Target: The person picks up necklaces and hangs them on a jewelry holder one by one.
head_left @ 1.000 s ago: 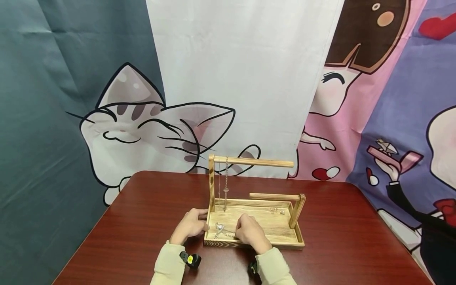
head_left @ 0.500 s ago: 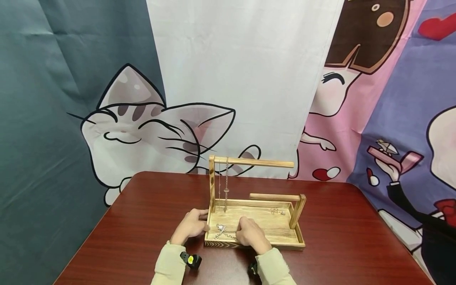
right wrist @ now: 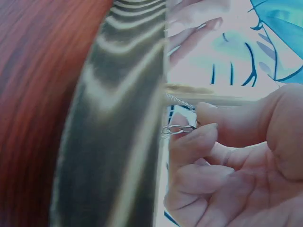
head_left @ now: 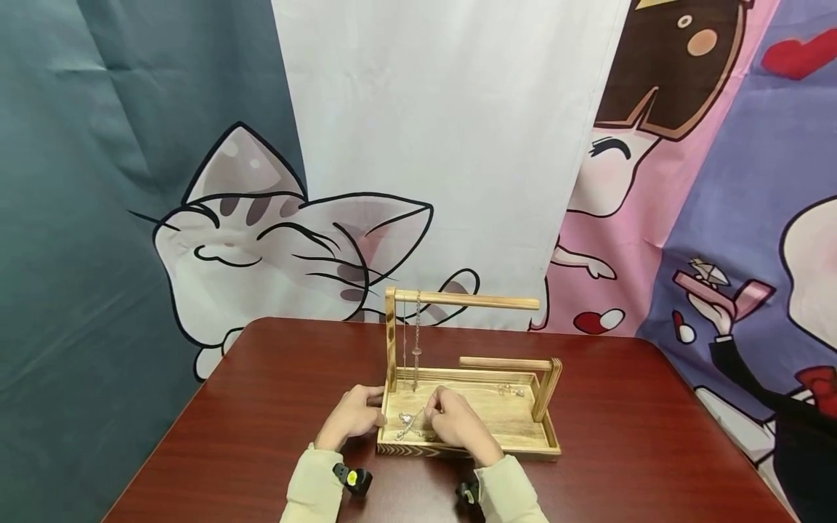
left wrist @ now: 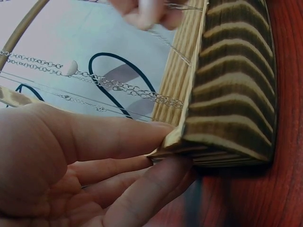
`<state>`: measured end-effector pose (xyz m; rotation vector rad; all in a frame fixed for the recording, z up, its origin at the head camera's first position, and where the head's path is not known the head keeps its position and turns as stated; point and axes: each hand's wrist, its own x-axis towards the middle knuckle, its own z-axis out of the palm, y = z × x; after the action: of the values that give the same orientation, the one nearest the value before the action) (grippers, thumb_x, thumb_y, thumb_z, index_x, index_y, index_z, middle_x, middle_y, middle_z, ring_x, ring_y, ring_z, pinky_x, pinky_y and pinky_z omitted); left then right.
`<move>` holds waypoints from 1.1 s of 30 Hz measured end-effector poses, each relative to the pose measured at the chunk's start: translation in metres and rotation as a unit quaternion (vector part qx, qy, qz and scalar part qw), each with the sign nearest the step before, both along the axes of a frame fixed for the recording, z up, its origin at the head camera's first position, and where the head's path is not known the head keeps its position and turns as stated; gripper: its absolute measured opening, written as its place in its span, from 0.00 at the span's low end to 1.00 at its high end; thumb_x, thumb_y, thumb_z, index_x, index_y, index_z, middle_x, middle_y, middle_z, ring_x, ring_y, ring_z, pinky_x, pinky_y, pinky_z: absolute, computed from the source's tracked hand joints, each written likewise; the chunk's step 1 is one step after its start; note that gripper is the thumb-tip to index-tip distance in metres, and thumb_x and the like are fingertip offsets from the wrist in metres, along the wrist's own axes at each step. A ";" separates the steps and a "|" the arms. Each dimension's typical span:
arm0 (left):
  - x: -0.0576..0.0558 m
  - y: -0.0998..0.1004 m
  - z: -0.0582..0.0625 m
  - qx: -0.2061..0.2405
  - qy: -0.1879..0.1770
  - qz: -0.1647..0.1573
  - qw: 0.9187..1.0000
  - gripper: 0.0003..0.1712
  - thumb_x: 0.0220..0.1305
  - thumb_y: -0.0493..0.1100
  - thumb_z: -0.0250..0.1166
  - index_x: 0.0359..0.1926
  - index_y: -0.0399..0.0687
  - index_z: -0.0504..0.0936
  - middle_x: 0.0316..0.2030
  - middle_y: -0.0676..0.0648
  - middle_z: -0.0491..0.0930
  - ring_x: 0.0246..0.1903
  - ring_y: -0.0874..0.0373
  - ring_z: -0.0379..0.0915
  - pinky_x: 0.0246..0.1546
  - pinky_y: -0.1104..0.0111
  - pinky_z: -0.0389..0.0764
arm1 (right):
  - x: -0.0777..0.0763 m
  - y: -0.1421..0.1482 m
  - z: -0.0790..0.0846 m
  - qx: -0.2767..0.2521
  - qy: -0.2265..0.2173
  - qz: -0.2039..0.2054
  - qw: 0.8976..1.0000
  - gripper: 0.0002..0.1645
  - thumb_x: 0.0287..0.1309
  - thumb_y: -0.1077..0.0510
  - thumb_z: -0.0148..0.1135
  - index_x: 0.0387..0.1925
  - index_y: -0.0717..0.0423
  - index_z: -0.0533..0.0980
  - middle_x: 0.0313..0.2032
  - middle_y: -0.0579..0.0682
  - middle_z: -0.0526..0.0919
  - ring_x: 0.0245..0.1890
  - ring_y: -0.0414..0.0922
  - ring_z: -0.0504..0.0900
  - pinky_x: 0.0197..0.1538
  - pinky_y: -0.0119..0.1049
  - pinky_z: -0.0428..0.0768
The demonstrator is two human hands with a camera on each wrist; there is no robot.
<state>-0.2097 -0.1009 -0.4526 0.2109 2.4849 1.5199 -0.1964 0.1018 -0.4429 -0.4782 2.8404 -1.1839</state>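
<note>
My left hand (head_left: 353, 415) grips the left end of the wooden jewelry stand's tray (head_left: 412, 449). In the left wrist view, its thumb and fingers pinch the corner of the patterned wall (left wrist: 232, 94). Over the front of the tray, my right hand (head_left: 455, 420) pinches a silver chain necklace (right wrist: 177, 129) between thumb and forefinger. A strand rises from the tray to these fingertips. The rest of the necklace, with a shiny pendant (head_left: 407, 419), lies in the tray's front left part. Part of the chain is hidden behind the right hand.
Chain necklaces (head_left: 417, 341) hang near the left end of the tall bar (head_left: 471, 298). A shorter bar (head_left: 503, 362) stands at the right. Small jewelry (head_left: 510, 390) lies at the tray's back right. Beneath is a reddish-brown table (head_left: 261, 436).
The right hand has risen slightly and moved a little left, lifting a strand of the necklace. The left hand keeps its grip on the tray.
</note>
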 end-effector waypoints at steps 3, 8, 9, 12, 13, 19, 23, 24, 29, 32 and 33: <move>0.001 0.000 0.000 0.002 0.001 0.002 1.000 0.38 0.39 0.26 0.60 0.59 0.32 0.69 0.47 0.34 0.78 0.26 0.58 0.77 0.22 0.68 0.75 | 0.000 -0.001 0.004 -0.033 0.017 0.001 0.999 0.03 0.53 0.66 0.53 0.26 0.56 0.70 0.24 0.45 0.72 0.25 0.40 0.68 0.30 0.32 0.68; 0.000 -0.001 -0.001 0.004 -0.002 0.001 1.000 0.39 0.39 0.26 0.60 0.60 0.32 0.69 0.48 0.34 0.77 0.27 0.58 0.77 0.22 0.68 0.75 | 0.000 -0.002 0.016 -0.066 0.017 0.003 0.998 0.03 0.57 0.64 0.52 0.29 0.54 0.69 0.26 0.46 0.72 0.25 0.39 0.69 0.31 0.32 0.69; 0.000 -0.001 -0.001 0.004 -0.002 0.000 1.000 0.39 0.39 0.26 0.60 0.60 0.33 0.69 0.48 0.34 0.77 0.26 0.58 0.77 0.22 0.68 0.75 | 0.000 -0.001 0.019 -0.069 0.017 0.004 0.997 0.03 0.58 0.63 0.52 0.29 0.54 0.69 0.26 0.46 0.72 0.25 0.40 0.69 0.30 0.32 0.70; 0.000 -0.001 -0.001 0.007 -0.001 0.000 1.000 0.39 0.39 0.26 0.60 0.60 0.34 0.69 0.47 0.34 0.78 0.25 0.58 0.77 0.21 0.69 0.74 | 0.001 -0.001 0.028 -0.074 0.032 0.003 0.997 0.03 0.58 0.63 0.52 0.29 0.53 0.69 0.27 0.46 0.73 0.25 0.39 0.69 0.31 0.33 0.69; -0.001 -0.001 -0.001 0.008 0.001 0.000 1.000 0.39 0.38 0.26 0.60 0.60 0.33 0.69 0.47 0.34 0.78 0.24 0.58 0.77 0.21 0.69 0.74 | 0.001 -0.001 0.031 -0.075 0.040 0.002 0.996 0.03 0.58 0.63 0.53 0.29 0.53 0.69 0.27 0.46 0.73 0.24 0.40 0.69 0.31 0.33 0.69; -0.001 -0.001 -0.002 0.017 0.004 -0.004 1.000 0.38 0.38 0.25 0.59 0.59 0.31 0.69 0.46 0.33 0.78 0.28 0.56 0.78 0.22 0.68 0.76 | 0.002 -0.001 0.051 -0.079 0.063 -0.024 0.995 0.03 0.60 0.61 0.53 0.30 0.54 0.70 0.26 0.45 0.72 0.21 0.39 0.67 0.29 0.32 0.69; -0.001 -0.002 -0.002 0.013 0.008 -0.003 1.000 0.38 0.38 0.25 0.59 0.59 0.31 0.69 0.46 0.33 0.78 0.27 0.56 0.78 0.22 0.68 0.77 | 0.001 -0.001 0.065 -0.078 0.091 -0.035 0.992 0.03 0.60 0.61 0.54 0.30 0.54 0.71 0.24 0.44 0.72 0.20 0.39 0.66 0.28 0.32 0.68; -0.001 -0.002 -0.003 0.011 0.008 -0.002 1.000 0.38 0.38 0.25 0.59 0.59 0.31 0.69 0.46 0.33 0.78 0.27 0.57 0.78 0.22 0.68 0.76 | 0.001 -0.001 0.068 -0.076 0.095 -0.038 0.992 0.03 0.60 0.61 0.54 0.30 0.53 0.71 0.23 0.44 0.72 0.19 0.39 0.66 0.28 0.32 0.68; -0.001 -0.001 -0.003 0.005 0.008 -0.004 1.000 0.38 0.39 0.26 0.60 0.59 0.31 0.69 0.47 0.33 0.78 0.26 0.58 0.77 0.22 0.68 0.76 | 0.001 -0.002 0.084 -0.075 0.106 -0.038 0.991 0.03 0.60 0.60 0.54 0.30 0.52 0.70 0.22 0.45 0.73 0.19 0.39 0.67 0.28 0.34 0.68; -0.001 -0.001 -0.003 0.005 0.007 -0.004 1.000 0.38 0.39 0.26 0.60 0.59 0.30 0.68 0.47 0.33 0.77 0.27 0.58 0.78 0.23 0.68 0.76 | 0.000 -0.003 0.092 -0.070 0.115 -0.038 0.990 0.03 0.61 0.60 0.54 0.31 0.52 0.70 0.23 0.45 0.74 0.19 0.40 0.67 0.30 0.35 0.68; -0.001 -0.001 -0.003 0.005 0.007 -0.003 1.000 0.38 0.39 0.26 0.60 0.59 0.30 0.68 0.47 0.33 0.77 0.27 0.57 0.78 0.23 0.68 0.77 | 0.000 -0.003 0.094 -0.067 0.116 -0.039 0.990 0.03 0.61 0.60 0.54 0.31 0.52 0.70 0.23 0.45 0.74 0.19 0.40 0.67 0.30 0.35 0.68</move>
<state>-0.2107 -0.1018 -0.4553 0.2326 2.4862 1.5334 -0.1967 0.0984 -0.3485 -0.5501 3.0097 -1.4284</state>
